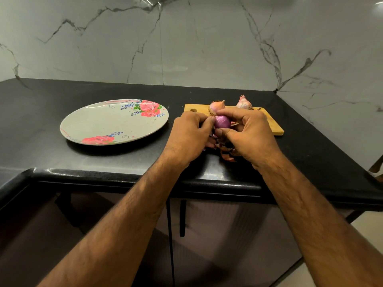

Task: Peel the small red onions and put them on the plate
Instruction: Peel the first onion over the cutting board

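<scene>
A small purple onion (222, 121), its shiny peeled side up, sits between both hands above the counter. My left hand (189, 135) grips it from the left with curled fingers. My right hand (246, 133) pinches it from the right with thumb and fingers. Loose brown onion skins (227, 155) hang and lie below the hands. Two unpeeled onions, one (216, 106) and another (244, 103), rest on the wooden cutting board (273, 126) behind the hands. The grey plate with pink roses (99, 123) lies to the left with nothing on it.
The black counter (41, 121) runs to a rounded front edge close to my forearms. A marble-patterned wall stands behind and to the right. Cabinet doors with a dark handle (182, 218) are below the counter.
</scene>
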